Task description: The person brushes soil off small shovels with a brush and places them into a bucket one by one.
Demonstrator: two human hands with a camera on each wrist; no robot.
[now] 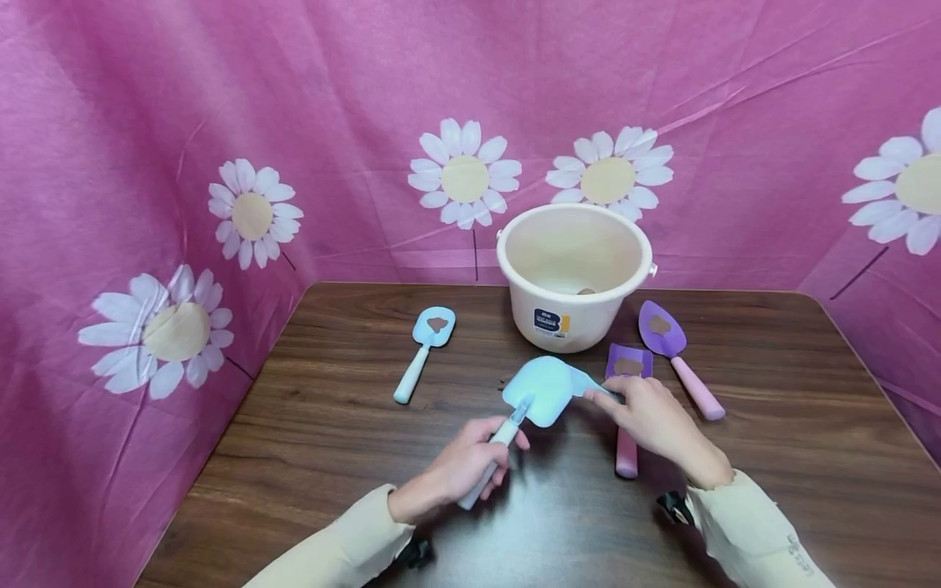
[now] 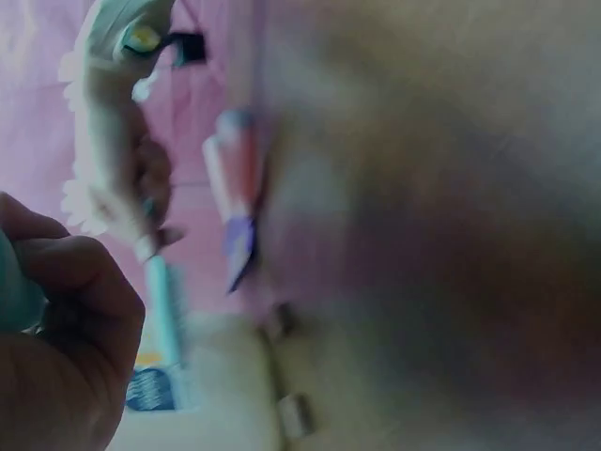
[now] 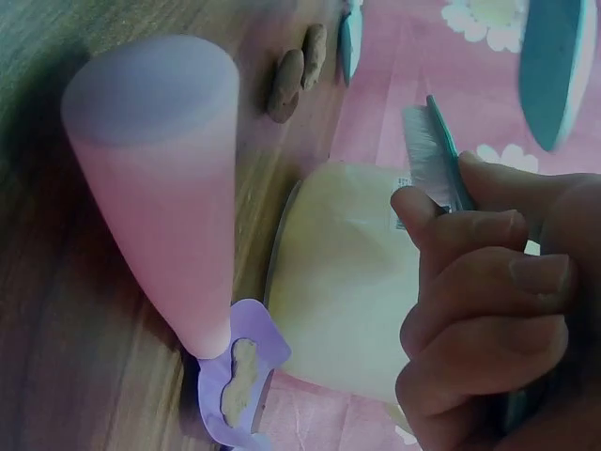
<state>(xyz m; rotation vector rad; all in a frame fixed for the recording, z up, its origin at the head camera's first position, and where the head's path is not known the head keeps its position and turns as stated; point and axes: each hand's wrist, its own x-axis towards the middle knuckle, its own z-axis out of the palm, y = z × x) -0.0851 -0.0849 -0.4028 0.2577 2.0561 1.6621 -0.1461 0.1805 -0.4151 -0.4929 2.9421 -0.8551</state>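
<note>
My left hand [image 1: 457, 467] grips the pale handle of a light blue toy shovel [image 1: 540, 388], its broad blade raised toward the bucket. My right hand [image 1: 654, 415] pinches a light blue brush [image 1: 584, 380], whose pale bristles show in the right wrist view. In the head view the brush head meets the right edge of the shovel blade. Just beyond stands a cream bucket [image 1: 525, 306] with a brown lump inside. Beneath my right hand lies a purple scoop [image 1: 616, 356] with a pink handle, holding brown material.
A smaller blue shovel [image 1: 421, 336] bearing a brown lump lies left of the bucket. To the right rests a purple trowel [image 1: 672, 339] with a pink handle. Brown lumps [image 3: 287, 83] sit on the wooden table [image 1: 294, 425]. A pink daisy-print cloth [image 1: 353, 98] hangs behind.
</note>
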